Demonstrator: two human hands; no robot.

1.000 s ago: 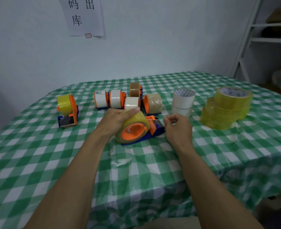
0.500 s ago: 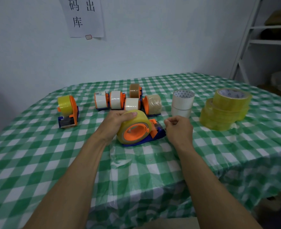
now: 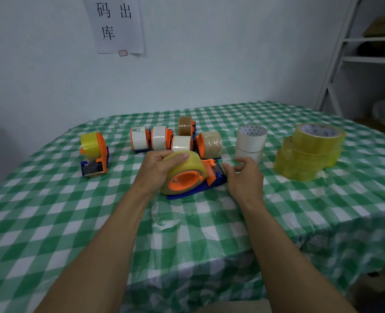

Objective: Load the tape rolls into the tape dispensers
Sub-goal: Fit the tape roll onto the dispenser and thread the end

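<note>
A blue and orange tape dispenser (image 3: 212,180) lies on the checked tablecloth in front of me, with a yellow tape roll (image 3: 192,164) on its orange hub. My left hand (image 3: 156,169) grips that roll from the left, thumb over its top. My right hand (image 3: 243,177) is at the dispenser's cutter end, fingers curled and pinching the clear tape end. A stack of loose yellow tape rolls (image 3: 309,152) and two stacked white rolls (image 3: 250,141) stand to the right.
Several loaded dispensers (image 3: 175,138) with white and brown rolls sit behind my hands. Another dispenser with a yellow roll (image 3: 94,152) stands at the left. The table's front edge (image 3: 209,265) is near me; a white shelf frame (image 3: 336,57) rises at the right.
The dispenser has settled flatter on the table. My right hand has shifted slightly right at the cutter end, its fingers spreading a little. My left hand keeps its grip on the roll.
</note>
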